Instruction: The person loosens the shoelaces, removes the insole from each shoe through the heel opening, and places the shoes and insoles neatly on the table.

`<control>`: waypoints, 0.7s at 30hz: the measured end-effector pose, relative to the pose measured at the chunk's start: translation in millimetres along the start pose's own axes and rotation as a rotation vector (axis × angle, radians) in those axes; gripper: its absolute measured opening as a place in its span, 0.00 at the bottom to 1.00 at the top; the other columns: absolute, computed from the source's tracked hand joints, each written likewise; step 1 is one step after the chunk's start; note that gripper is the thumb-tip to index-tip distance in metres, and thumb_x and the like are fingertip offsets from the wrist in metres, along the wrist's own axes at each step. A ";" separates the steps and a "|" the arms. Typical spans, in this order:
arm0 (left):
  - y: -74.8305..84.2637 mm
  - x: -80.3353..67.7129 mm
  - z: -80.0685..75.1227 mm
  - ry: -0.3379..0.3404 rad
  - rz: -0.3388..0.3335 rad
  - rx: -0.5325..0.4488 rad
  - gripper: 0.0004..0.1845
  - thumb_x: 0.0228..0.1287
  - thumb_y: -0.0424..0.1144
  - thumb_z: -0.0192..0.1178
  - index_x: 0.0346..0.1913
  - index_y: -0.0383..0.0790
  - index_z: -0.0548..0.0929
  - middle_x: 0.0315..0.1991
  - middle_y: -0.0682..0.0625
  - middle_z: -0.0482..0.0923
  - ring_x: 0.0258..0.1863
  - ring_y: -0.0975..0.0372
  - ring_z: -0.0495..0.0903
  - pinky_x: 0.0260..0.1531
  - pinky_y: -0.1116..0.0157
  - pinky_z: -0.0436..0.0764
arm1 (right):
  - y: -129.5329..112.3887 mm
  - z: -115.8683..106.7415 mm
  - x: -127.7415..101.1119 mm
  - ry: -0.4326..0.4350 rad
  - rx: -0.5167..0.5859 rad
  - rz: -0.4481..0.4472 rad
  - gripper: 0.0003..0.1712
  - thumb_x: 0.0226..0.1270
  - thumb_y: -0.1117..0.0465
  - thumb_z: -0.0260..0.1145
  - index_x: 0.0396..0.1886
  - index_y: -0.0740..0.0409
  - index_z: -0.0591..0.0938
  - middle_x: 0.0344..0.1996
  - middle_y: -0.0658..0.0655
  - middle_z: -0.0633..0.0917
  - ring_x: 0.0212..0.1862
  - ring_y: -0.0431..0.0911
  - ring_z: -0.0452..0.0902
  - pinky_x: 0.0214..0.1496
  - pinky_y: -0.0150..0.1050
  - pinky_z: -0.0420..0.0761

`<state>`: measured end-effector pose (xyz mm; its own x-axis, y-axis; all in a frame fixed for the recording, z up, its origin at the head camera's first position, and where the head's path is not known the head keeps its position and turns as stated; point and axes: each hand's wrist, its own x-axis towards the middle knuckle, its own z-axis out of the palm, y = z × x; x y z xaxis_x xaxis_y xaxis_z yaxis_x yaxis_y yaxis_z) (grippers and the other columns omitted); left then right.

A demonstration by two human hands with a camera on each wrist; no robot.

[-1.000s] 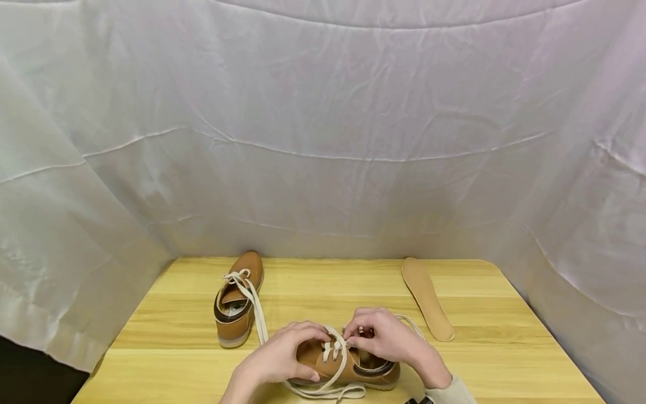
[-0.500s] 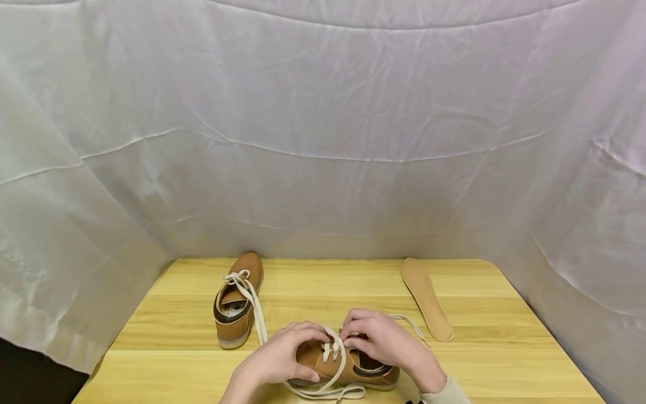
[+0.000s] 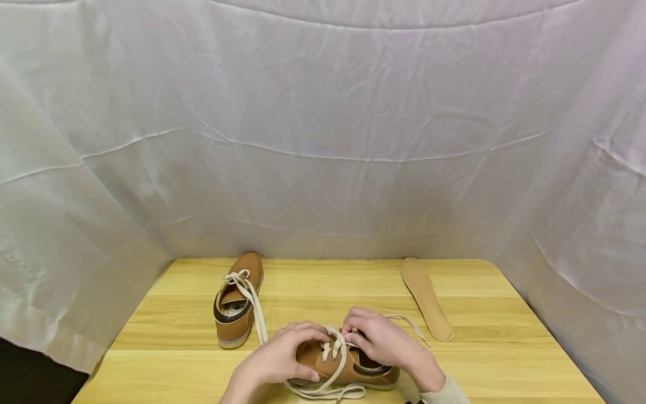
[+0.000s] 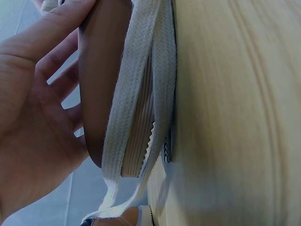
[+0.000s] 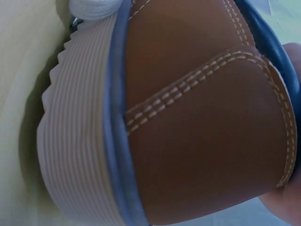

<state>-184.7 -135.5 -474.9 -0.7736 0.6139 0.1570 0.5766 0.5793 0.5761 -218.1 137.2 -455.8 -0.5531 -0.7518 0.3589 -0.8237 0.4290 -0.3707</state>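
Note:
A brown lace-up shoe (image 3: 323,367) lies with its toe to the left near the front of the table. My left hand (image 3: 280,353) grips its toe, thumb on the near side and fingers over the top. At the eyelets, my right hand (image 3: 381,339) has curled fingers pinching the cream shoelace (image 3: 344,362); the fingertips are partly hidden. One lace strand loops over the shoe's front and lies along its sole, as the left wrist view also shows. In the right wrist view the stitched heel (image 5: 207,141) fills most of the frame.
A second brown shoe (image 3: 248,269) stands at the back left, its long laces (image 3: 258,314) trailing toward the first shoe. A tan insole (image 3: 428,300) lies at the back right of the wooden table (image 3: 504,353). Grey curtains (image 3: 323,196) enclose the table's back and sides.
My right hand has shifted slightly left and away at the eyelets, its fingers closer together. The lace end behind it has moved a little, its tip now showing. The left hand stays in place.

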 end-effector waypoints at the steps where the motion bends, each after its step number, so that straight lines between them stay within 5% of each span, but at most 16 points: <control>1: -0.1 0.1 0.0 -0.001 -0.004 0.001 0.34 0.52 0.50 0.81 0.64 0.59 0.82 0.66 0.61 0.77 0.68 0.60 0.74 0.69 0.44 0.71 | 0.1 -0.3 0.0 -0.009 0.016 0.019 0.06 0.78 0.62 0.63 0.39 0.49 0.84 0.40 0.42 0.81 0.42 0.33 0.77 0.47 0.34 0.83; 21: 0.3 0.2 -1.0 -0.003 -0.006 0.000 0.33 0.52 0.51 0.81 0.63 0.59 0.82 0.65 0.63 0.77 0.68 0.61 0.74 0.68 0.45 0.72 | 4.8 -1.0 -1.9 0.039 0.138 0.094 0.05 0.76 0.63 0.65 0.40 0.49 0.83 0.40 0.43 0.81 0.36 0.32 0.71 0.37 0.30 0.78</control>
<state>-184.9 -135.7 -473.9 -0.7762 0.6120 0.1518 0.5722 0.5827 0.5770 -221.1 141.2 -457.4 -0.6335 -0.6905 0.3490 -0.7447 0.4219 -0.5171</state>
